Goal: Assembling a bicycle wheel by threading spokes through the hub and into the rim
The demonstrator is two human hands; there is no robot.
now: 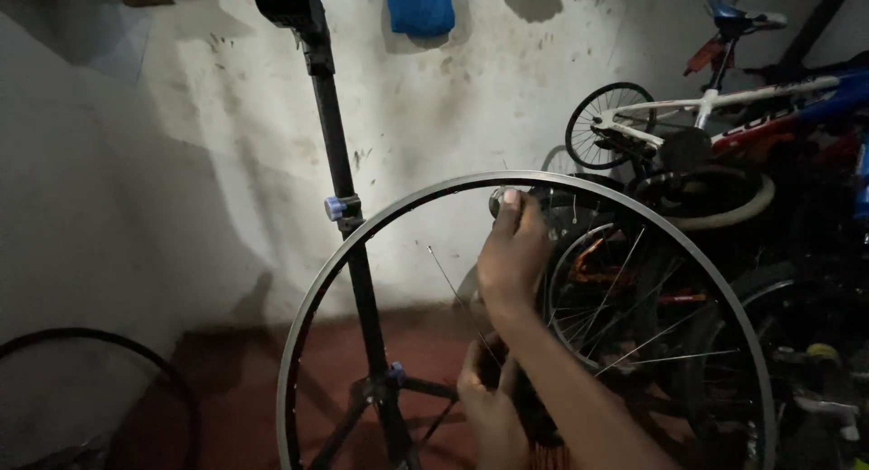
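The wheel rim (299, 343) stands upright in front of the person, close before a black repair stand (348, 207) and a stack of bicycles (724, 126). The right hand (511, 253) pinches the top of the rim, fingers closed on it. The left hand (489, 407) is closed around the hub (529, 416) (dark, hard to see), and one loose spoke (457, 298) rises from there.

Single view, head-worn camera. Faces forward and slightly down toward a stained wall (181, 162) and red floor (244, 379). Close range: bare wheel rim (299, 343) fills lower frame, with both hands, right hand (511, 253) above left hand (489, 407), near lens. Repair stand (348, 207) left of the hands; parked bicycles (724, 117) right of them, farther back.
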